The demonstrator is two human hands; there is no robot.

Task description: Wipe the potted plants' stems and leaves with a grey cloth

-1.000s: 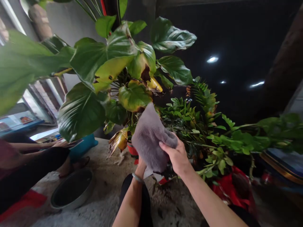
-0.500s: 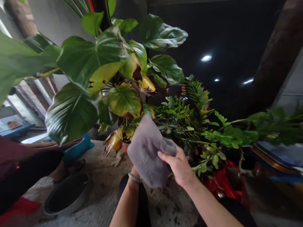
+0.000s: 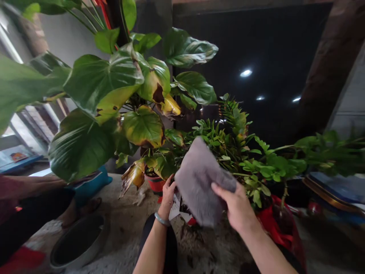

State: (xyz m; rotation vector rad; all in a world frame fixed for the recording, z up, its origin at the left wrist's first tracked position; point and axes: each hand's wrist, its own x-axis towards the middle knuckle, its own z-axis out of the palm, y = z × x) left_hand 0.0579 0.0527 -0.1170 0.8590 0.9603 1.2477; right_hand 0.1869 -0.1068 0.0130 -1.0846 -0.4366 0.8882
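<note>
A grey-mauve cloth [image 3: 199,182] hangs from my right hand [image 3: 242,207], pinched between the thumb and fingers at its right edge. Just left of the cloth is my left hand [image 3: 167,198], with a pale bangle on the wrist. Its fingers point up and look slightly apart, and I see nothing held in them. Whether its fingertips touch the cloth's edge, I cannot tell. Beyond that hand stands a red pot [image 3: 155,183] under a large-leaved plant [image 3: 105,76], some of whose leaves are yellow and brown. White paper [image 3: 174,208] lies on the ground, partly behind the cloth.
A grey basin [image 3: 76,243] sits on the floor at left, near a seated person's arm [image 3: 37,185]. Smaller leafy plants [image 3: 273,163] spread to the right above a red bag-like wrapping [image 3: 285,228]. A dark glossy panel [image 3: 256,45] stands behind.
The cloth and my right hand have moved right. My left hand, earlier mostly behind the cloth, now shows beside it. The red pot and white paper have come into clearer view.
</note>
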